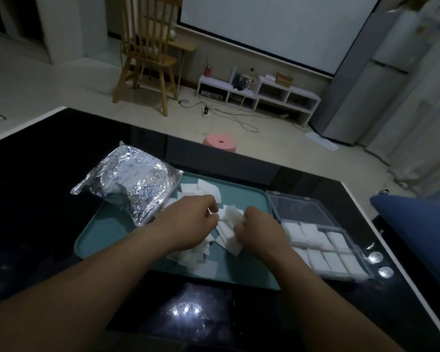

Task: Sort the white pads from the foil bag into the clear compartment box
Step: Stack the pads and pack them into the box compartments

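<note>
White pad [233, 214] lies crosswise, left to right, ends pinched by left hand [191, 222] and right hand [261, 232].

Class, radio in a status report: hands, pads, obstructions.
Left hand and right hand gripping white pads over teal tray. Clear box open, pads inside. Foil bag on tray's left.
</note>
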Demonstrator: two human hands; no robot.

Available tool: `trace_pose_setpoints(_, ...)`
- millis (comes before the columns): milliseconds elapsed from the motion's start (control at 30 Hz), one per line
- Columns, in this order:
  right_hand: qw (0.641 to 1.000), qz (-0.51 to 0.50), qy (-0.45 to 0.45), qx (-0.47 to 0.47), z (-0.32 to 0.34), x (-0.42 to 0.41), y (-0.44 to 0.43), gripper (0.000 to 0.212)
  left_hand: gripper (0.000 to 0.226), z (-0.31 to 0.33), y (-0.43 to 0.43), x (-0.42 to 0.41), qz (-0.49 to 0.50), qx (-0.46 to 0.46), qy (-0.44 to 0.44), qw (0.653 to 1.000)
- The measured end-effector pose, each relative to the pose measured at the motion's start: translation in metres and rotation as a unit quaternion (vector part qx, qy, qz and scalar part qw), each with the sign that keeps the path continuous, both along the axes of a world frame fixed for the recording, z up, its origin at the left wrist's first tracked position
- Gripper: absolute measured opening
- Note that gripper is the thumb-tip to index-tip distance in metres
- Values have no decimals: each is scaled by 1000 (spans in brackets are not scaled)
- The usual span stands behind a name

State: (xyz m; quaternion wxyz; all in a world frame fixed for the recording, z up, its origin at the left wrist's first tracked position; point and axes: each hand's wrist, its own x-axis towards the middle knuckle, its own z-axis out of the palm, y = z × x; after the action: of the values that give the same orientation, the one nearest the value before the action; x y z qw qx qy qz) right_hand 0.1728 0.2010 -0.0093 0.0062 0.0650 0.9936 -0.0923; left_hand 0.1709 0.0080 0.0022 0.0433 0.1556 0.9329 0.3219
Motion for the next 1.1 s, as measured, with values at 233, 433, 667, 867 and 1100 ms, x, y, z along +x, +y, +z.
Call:
trace_pose_setpoints(233, 988, 7, 53, -147, 28, 22, 15, 21, 30, 2, 11, 2, 51, 251, -124, 959)
trace_pose_setpoints(433, 969, 139, 75, -191, 39, 39, -16, 20, 30, 11, 32, 7, 44, 468, -278, 838)
trace_pose_setpoints(667, 947, -20, 110, -300, 45, -2, 27, 16, 34, 11, 3, -17, 198, 584, -313, 722)
trace_pose_setpoints(867, 997, 44, -47, -37, -12, 2, -3, 35, 23, 6, 1, -16, 216, 573, -301, 731)
trace_pose_setpoints(1100, 998, 54, -12, -25, -11, 3, -11, 26, 26, 6, 3, -9, 210, 536, -297, 762)
